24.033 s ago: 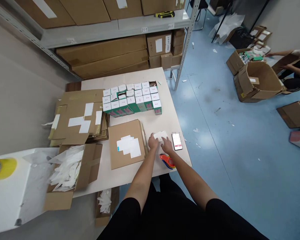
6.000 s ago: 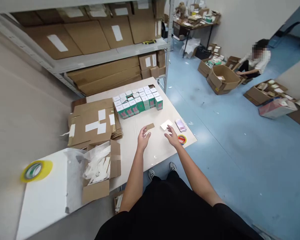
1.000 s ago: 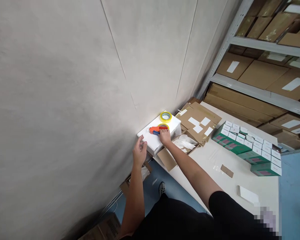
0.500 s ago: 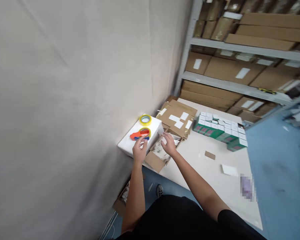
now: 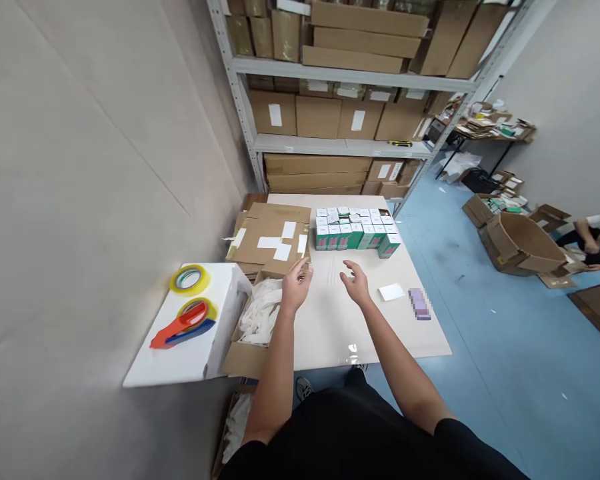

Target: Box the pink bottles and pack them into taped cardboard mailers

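Note:
My left hand [image 5: 296, 288] is raised over the white table [image 5: 325, 333], beside an open cardboard box [image 5: 247, 360] with crumpled white paper [image 5: 263, 310] inside. Its fingers are loosely bent and apart, with nothing visible in them. Across a gap, my right hand [image 5: 356, 283] hovers above the tabletop, thumb and fingers spread, also without a visible object. Beyond both hands stand rows of green-and-white small boxes [image 5: 353, 235]. A white paper piece [image 5: 391, 292] lies right of my right hand, near a blurred purple item [image 5: 420, 304].
At left, a white block [image 5: 180, 367] bears a yellow tape roll [image 5: 189, 279] and an orange tape dispenser [image 5: 183, 325]. Flattened cardboard [image 5: 260, 223] lies at the back left. Shelving [image 5: 340, 145] with cartons stands behind. At far right, another person [image 5: 597, 240] sits near large cartons [image 5: 520, 243].
My view has swung right. Both hands have moved from near the tape dispenser and paper-filled box toward the table's middle. The small brown card seen on the table earlier no longer shows.

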`<act>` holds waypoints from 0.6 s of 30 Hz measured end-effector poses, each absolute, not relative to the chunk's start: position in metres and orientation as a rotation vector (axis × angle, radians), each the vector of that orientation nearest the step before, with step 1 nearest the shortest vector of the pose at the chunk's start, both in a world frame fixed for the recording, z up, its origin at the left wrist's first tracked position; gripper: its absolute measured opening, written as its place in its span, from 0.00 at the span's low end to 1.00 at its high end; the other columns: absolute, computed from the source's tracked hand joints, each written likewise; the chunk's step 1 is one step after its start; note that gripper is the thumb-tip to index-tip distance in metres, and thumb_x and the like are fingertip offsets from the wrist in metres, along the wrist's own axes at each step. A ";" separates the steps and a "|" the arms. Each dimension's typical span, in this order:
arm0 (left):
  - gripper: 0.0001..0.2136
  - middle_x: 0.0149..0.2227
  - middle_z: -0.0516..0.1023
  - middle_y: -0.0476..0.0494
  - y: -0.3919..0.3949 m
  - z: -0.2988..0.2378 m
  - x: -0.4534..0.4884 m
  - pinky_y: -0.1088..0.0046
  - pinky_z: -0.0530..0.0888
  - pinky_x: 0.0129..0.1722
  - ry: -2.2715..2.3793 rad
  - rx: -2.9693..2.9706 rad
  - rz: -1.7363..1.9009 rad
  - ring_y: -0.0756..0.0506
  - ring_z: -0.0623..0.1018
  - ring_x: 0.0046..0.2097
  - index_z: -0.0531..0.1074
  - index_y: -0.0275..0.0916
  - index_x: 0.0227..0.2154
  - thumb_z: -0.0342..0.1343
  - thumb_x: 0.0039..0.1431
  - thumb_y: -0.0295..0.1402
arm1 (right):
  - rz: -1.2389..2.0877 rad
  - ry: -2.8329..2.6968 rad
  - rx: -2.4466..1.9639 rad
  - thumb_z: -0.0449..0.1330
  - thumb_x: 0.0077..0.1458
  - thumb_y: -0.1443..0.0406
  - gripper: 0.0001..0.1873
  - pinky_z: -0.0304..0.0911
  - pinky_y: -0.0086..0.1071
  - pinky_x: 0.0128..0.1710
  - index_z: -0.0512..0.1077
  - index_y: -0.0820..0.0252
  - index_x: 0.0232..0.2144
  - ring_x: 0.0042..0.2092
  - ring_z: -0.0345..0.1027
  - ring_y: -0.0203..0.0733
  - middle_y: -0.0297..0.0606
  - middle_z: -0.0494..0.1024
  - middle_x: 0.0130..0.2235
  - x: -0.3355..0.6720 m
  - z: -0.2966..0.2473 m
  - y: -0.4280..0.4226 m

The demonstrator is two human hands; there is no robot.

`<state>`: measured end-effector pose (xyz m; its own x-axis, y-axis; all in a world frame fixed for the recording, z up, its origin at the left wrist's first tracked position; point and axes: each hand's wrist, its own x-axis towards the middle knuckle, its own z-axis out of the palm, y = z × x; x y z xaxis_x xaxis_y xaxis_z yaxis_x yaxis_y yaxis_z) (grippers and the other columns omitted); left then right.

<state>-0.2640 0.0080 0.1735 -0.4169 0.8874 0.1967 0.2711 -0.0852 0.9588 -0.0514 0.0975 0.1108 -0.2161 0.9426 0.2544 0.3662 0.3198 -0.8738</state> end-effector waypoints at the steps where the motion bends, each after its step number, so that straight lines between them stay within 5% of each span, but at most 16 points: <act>1: 0.20 0.61 0.77 0.37 0.020 0.174 -0.254 0.57 0.76 0.60 1.659 1.273 1.514 0.39 0.78 0.60 0.76 0.42 0.59 0.58 0.68 0.41 | 0.879 -1.720 -1.192 0.59 0.60 0.57 0.24 0.68 0.50 0.58 0.73 0.54 0.58 0.59 0.70 0.52 0.47 0.75 0.61 -0.041 0.111 0.106; 18: 0.18 0.62 0.76 0.39 0.227 0.122 -0.075 0.57 0.76 0.57 1.642 1.477 1.076 0.39 0.76 0.60 0.77 0.47 0.57 0.57 0.67 0.41 | 0.945 -1.345 -1.390 0.60 0.58 0.57 0.27 0.71 0.51 0.55 0.73 0.53 0.59 0.58 0.72 0.54 0.47 0.75 0.61 0.165 0.067 0.281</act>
<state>-0.0750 0.2269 0.1223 -0.1335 0.9900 0.0447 0.4361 0.0182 0.8997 0.1649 0.2814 0.0668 0.0967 0.9919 0.0823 0.2585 0.0548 -0.9645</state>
